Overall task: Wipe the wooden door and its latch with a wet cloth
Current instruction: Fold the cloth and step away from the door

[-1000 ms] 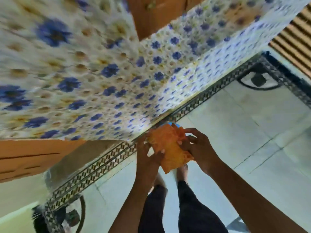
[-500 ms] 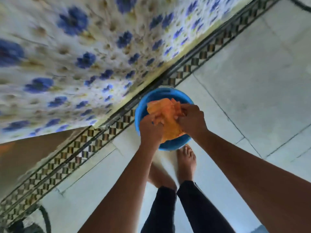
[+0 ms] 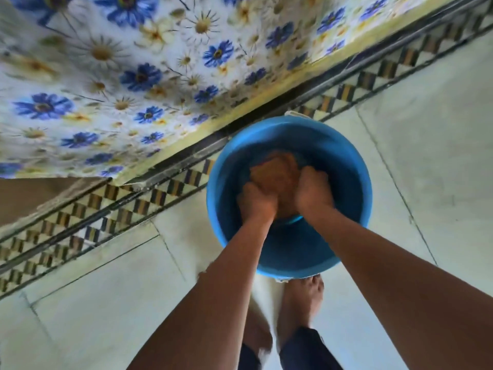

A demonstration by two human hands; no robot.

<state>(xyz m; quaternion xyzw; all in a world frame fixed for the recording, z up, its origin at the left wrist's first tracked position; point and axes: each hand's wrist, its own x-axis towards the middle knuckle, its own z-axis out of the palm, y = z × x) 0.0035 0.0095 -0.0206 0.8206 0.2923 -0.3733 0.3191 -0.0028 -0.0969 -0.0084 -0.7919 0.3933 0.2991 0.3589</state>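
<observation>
An orange cloth (image 3: 274, 174) is bunched up inside a blue bucket (image 3: 346, 166) that stands on the floor in front of my feet. My left hand (image 3: 256, 202) grips the cloth's left side and my right hand (image 3: 313, 192) grips its right side, both down inside the bucket. The cloth looks dark and wet; the water itself is hard to make out. A strip of brown wood (image 3: 29, 193), part of the door, shows at the left edge. The latch is out of view.
A flowered curtain (image 3: 128, 76) in blue and white hangs over the doorway, just behind the bucket. A patterned tile border (image 3: 170, 188) runs diagonally across the pale floor (image 3: 426, 145). My bare feet (image 3: 301, 300) stand right behind the bucket.
My view has tilted down from the curtain to the floor. Both hands have lowered the cloth from above the bucket into it, and the cloth now looks darker.
</observation>
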